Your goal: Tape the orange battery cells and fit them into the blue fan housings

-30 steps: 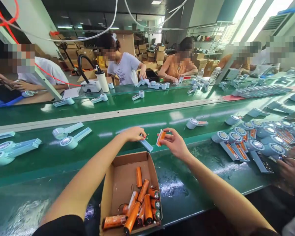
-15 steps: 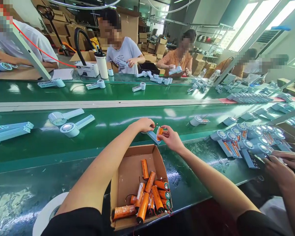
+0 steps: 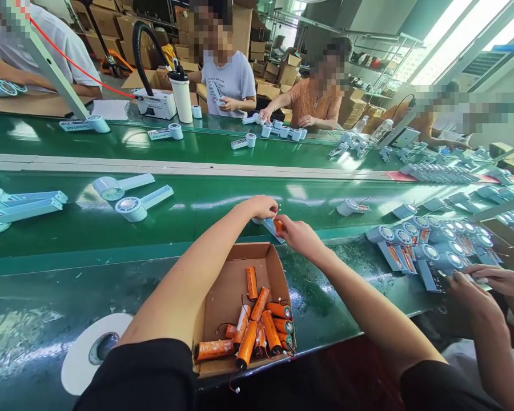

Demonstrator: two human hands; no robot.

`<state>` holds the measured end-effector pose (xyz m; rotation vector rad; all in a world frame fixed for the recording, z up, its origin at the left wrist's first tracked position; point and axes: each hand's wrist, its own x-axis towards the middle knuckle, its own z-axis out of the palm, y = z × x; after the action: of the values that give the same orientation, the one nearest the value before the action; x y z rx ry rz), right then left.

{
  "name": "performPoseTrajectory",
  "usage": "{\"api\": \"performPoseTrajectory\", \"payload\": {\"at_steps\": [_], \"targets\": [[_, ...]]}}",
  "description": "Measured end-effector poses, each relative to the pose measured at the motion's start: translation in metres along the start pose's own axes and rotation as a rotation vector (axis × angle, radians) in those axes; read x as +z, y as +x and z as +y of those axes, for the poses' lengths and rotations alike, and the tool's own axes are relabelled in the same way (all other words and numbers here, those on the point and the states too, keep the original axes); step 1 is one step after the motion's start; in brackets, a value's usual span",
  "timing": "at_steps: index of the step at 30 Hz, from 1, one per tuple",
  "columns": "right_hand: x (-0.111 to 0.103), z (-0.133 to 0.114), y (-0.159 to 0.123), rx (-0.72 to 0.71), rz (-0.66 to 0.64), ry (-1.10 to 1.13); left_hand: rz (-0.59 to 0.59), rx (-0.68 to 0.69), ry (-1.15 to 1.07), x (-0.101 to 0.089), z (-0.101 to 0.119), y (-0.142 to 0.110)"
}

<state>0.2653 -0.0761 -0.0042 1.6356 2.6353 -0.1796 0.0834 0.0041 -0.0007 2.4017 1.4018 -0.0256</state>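
From the head camera, an open brown cardboard box (image 3: pixel 229 285) stands on the glossy green work surface (image 3: pixel 68 297) between the person's forearms, with a heap of orange cylindrical battery cells (image 3: pixel 257 334) trailing thin wires in its near end. A white tape roll (image 3: pixel 89 351) lies flat to the left of the box. On the green conveyor belt (image 3: pixel 197 208) beyond lie pale blue plastic handheld fan shells (image 3: pixel 131 206) with round heads and long flat handles. To the right more fan shells (image 3: pixel 424 248) are packed close together, and a co-worker's hands (image 3: pixel 482 285) rest at them.

Just past the box's far edge, the left hand (image 3: pixel 261 206) pinches the pale blue plastic fan handle half (image 3: pixel 270 227), a narrow flat trough whose long axis runs diagonally, near end toward the right. The right hand (image 3: pixel 297 235) closes its fingertips on one small orange battery cell (image 3: pixel 278 225), pressed against the trough.
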Motion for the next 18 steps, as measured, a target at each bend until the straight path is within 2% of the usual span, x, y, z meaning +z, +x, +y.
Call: {"api": "performPoseTrajectory", "payload": {"at_steps": [6, 9, 12, 14, 15, 16, 18], "targets": [[0.006, -0.006, 0.011, -0.010, -0.126, -0.132, 0.008, -0.031, -0.063, 0.004, 0.003, 0.009], [0.011, -0.008, 0.018, -0.022, -0.115, -0.122, 0.020, -0.050, -0.104, 0.004, 0.009, 0.012], [0.006, 0.001, 0.027, -0.063, -0.081, -0.057, 0.070, -0.066, -0.148, -0.003, 0.014, 0.005], [-0.002, 0.014, 0.034, -0.068, -0.035, -0.025, 0.145, -0.083, -0.162, -0.011, 0.012, -0.016], [-0.006, 0.022, 0.036, -0.070, 0.006, 0.001, 0.210, -0.096, -0.177, -0.014, 0.008, -0.035], [-0.009, 0.030, 0.036, -0.073, 0.058, 0.044, 0.289, -0.111, -0.195, -0.016, 0.003, -0.059], [-0.011, 0.048, 0.028, -0.061, 0.174, 0.185, 0.516, -0.148, -0.268, -0.013, -0.010, -0.126]]}}
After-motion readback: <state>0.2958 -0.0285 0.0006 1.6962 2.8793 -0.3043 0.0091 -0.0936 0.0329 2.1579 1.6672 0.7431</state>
